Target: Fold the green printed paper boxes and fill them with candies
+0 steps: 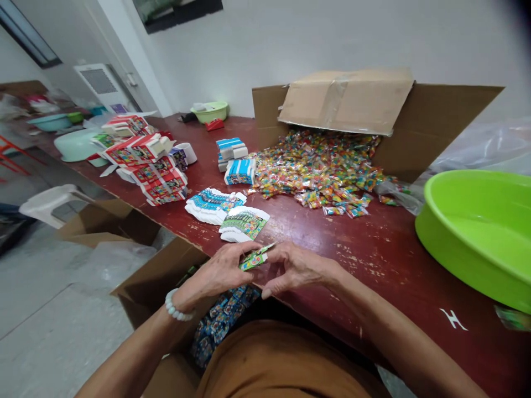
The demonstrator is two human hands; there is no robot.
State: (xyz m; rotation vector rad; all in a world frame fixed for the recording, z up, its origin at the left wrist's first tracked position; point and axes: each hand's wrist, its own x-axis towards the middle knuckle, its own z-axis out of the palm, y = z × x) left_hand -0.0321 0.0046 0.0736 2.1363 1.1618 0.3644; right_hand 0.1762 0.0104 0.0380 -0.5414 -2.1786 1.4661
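Note:
My left hand (226, 268) is closed around a small green printed carton (254, 261), held just over the table's front edge. A flap stands up at the carton's right end. My right hand (292, 266) is beside that end, its fingertips at or close to the flap, with the thumb hanging apart from the fingers. Just beyond my hands lies a fanned stack of flat green cartons (244, 224), and behind it a stack of flat blue cartons (213, 205). Below the edge, a cardboard box (145, 287) contains many blue printed packs (226, 315).
Wrapped colourful candies (319, 171) spill from a tipped cardboard box (346, 102) against the wall. A large green basin (468, 237) stands at the right. Blue cartons (240, 171) and stacked red cartons (145, 160) are further left. A white plastic stool (53, 204) stands on the floor.

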